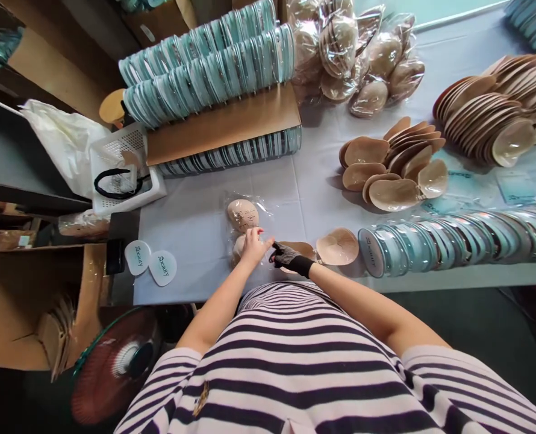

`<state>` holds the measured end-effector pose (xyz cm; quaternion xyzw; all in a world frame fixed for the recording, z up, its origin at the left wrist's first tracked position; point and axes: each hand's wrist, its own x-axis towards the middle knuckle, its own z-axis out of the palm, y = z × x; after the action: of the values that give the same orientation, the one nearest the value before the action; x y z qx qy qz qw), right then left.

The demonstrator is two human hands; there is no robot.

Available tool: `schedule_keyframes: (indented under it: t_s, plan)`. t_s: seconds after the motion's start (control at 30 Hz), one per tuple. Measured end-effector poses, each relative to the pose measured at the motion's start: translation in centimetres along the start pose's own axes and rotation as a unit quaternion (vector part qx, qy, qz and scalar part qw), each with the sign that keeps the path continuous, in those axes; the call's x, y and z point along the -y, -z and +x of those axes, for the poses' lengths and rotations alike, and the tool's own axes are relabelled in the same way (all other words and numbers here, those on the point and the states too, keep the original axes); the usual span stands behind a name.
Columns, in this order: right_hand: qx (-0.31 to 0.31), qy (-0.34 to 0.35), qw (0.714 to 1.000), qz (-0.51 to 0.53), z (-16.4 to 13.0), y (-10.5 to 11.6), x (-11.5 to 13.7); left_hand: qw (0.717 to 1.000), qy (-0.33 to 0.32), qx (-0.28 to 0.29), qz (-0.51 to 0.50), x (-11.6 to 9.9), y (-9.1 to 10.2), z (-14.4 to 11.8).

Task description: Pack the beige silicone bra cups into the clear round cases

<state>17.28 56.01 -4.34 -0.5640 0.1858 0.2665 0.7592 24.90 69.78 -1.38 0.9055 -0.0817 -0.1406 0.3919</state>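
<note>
Near the table's [196,223] front edge, the bare left hand [252,246] is pinching a clear bag of tan cups [243,217] while the gloved right hand [286,255] is closing beside it, so the slippery bag may be sliding out.

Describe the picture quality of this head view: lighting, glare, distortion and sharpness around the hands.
Head view: even, soft light, with faint shadows under the beige pads; glare glints on the clear plastic bag beneath the left hand and on the bagged pads at the top; wide-angle bending curves the table edge and the rows of blue cards; the gloved right hand is slightly soft, the corners dark.
</note>
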Motion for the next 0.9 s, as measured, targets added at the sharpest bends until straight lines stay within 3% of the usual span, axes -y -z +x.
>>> schedule_keyframes:
  t_s: [0.1,0.17,0.3,0.47,0.53,0.63,0.7,0.83,0.9]
  plan:
    - [0.030,0.043,0.996,-0.074,-0.2,-0.8,0.3,0.994,0.026,0.099,0.043,-1.4,-0.2,-0.2]
    - [0.034,0.106,0.976,-0.188,-1.2,-0.1,0.6,0.991,0.021,0.118,0.062,-1.8,0.8,0.3]
    - [-0.042,0.200,0.877,-0.435,-5.4,4.5,0.5,0.997,-0.023,0.067,0.041,-1.9,3.2,1.0]
    - [-0.051,0.139,0.687,-0.711,-8.7,10.8,-2.4,0.998,0.036,0.051,-0.010,-2.5,3.0,0.3]
    - [-0.073,0.127,0.662,-0.735,-8.2,11.9,-3.5,0.998,0.027,0.050,0.019,-2.9,2.2,0.0]
    - [-0.107,0.142,0.668,-0.722,-6.8,11.8,-3.5,0.998,0.018,0.049,0.046,-3.1,1.2,-0.1]
    - [-0.107,0.128,0.693,-0.701,-6.0,11.3,-2.1,0.998,0.019,0.041,0.041,-3.0,1.0,-0.1]
    - [-0.173,0.016,0.781,-0.600,-4.9,10.9,3.1,1.000,0.019,0.023,-0.001,-2.6,1.4,-0.1]
    - [-0.211,0.021,0.844,-0.493,-4.6,11.3,5.9,0.999,0.022,0.015,-0.036,-2.5,1.7,-0.1]
